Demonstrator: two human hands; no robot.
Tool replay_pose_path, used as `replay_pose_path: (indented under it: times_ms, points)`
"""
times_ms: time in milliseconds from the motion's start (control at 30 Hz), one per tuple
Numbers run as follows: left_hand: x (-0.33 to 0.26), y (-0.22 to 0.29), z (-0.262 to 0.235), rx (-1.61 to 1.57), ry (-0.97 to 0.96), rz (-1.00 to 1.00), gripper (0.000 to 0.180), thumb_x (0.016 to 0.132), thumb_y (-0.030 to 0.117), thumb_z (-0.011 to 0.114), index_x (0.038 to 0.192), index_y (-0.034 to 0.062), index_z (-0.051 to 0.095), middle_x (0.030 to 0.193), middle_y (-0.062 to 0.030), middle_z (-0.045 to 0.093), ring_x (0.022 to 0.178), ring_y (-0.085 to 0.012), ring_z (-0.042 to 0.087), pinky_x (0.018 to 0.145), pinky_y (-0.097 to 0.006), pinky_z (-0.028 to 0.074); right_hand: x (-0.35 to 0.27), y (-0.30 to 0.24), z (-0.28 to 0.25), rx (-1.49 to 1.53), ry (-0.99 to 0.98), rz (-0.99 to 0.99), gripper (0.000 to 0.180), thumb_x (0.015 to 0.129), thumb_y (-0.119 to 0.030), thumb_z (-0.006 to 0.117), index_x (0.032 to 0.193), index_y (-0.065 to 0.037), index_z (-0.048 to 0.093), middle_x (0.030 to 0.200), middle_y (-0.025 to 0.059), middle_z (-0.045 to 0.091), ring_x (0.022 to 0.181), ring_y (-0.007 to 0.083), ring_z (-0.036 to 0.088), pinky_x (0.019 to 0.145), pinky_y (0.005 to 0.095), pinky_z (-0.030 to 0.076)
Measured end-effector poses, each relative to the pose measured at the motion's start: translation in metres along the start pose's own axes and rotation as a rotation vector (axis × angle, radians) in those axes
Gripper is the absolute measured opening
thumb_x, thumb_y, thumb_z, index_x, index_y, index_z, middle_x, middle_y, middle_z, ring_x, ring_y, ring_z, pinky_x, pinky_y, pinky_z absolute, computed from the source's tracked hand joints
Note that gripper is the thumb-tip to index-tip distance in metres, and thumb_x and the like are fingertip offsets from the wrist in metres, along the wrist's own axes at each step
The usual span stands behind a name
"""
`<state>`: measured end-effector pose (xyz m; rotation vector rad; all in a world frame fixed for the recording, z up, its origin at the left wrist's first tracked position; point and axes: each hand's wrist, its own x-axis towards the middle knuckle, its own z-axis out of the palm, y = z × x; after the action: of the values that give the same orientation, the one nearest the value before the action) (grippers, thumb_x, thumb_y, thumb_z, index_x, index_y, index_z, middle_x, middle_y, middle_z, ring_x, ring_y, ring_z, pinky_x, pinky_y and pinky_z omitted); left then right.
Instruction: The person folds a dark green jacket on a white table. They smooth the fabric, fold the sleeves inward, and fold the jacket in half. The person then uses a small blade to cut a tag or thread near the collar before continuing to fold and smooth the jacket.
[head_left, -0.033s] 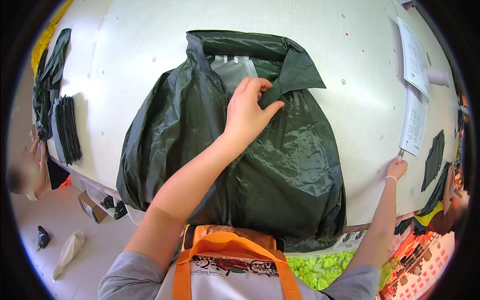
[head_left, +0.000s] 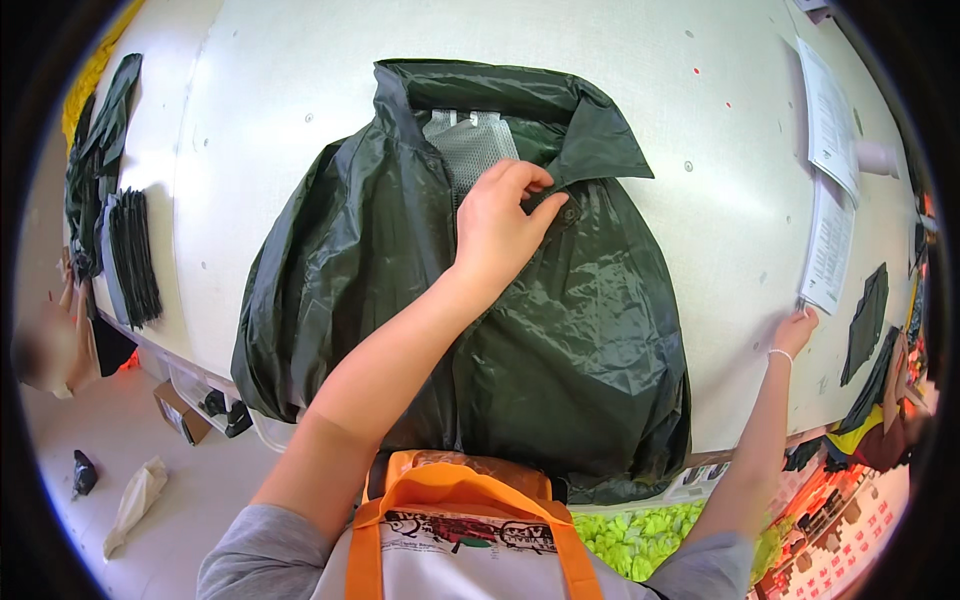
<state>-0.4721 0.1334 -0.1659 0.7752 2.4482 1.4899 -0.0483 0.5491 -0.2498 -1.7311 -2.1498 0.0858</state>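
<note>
Left hand [head_left: 500, 225] bent at the knuckles, fingers [head_left: 528, 180] and thumb pinching the dark green jacket [head_left: 560, 340] at a round snap just below the collar [head_left: 600, 135], fabric caught between the tips. Forearm running up from the lower edge across the jacket's front. Jacket spread flat on the white table [head_left: 300, 80], collar away from the body, grey mesh lining [head_left: 470, 145] showing in the open neck, hem hanging a little over the near edge. Right hand [head_left: 797, 330] far off to the right, fingertips touching the lower corner of a white paper sheet [head_left: 828, 250] lying on the table; grasping or merely resting, cannot tell. More sheets [head_left: 828, 120] beyond. Folded dark pieces [head_left: 135, 255] stacked near the table's left edge, well apart from the jacket.
</note>
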Motion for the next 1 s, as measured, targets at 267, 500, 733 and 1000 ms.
replay_pose_path:
  times_ms: [267,500,733,1000]
  points:
    - [0.0,-0.012,0.007,0.058,0.152,0.23,0.015,0.07,0.003,0.076,0.078,0.0037,0.063,0.076,-0.0064,0.062,0.062,-0.0193,0.057,0.057,-0.029,0.047,-0.078,-0.276,-0.068,0.67,-0.454,-0.144,0.029,0.09,-0.016,0.064,0.112,-0.001,0.053,0.075,-0.0017,0.054,0.063,0.0033,0.045,0.053,0.0175,0.035]
    - [0.004,-0.01,0.003,0.123,0.219,0.487,0.018,0.063,-0.003,0.073,0.073,0.0059,0.062,0.076,-0.005,0.059,0.065,-0.0238,0.057,0.056,-0.032,0.047,-0.151,-0.429,-0.095,0.627,-0.899,-0.648,0.024,0.08,-0.011,0.072,0.099,-0.001,0.061,0.079,0.007,0.062,0.069,0.0134,0.058,0.064,0.0255,0.048]
    - [0.006,-0.01,0.001,0.158,0.195,0.624,0.019,0.06,0.0,0.071,0.073,0.0067,0.059,0.073,-0.0032,0.055,0.061,-0.0206,0.053,0.052,-0.031,0.044,-0.153,-0.438,-0.084,0.516,-0.981,-0.71,0.023,0.078,-0.012,0.072,0.095,0.0,0.062,0.081,0.0126,0.065,0.068,0.0225,0.062,0.064,0.0298,0.049]
    - [0.006,-0.01,0.0,0.19,0.153,0.668,0.015,0.062,0.002,0.069,0.072,0.0063,0.059,0.074,-0.0028,0.055,0.06,-0.0194,0.052,0.053,-0.03,0.043,-0.153,-0.442,-0.078,0.503,-1.015,-0.682,0.015,0.078,-0.009,0.07,0.089,-0.002,0.063,0.075,0.0135,0.065,0.065,0.0244,0.062,0.062,0.0305,0.048]
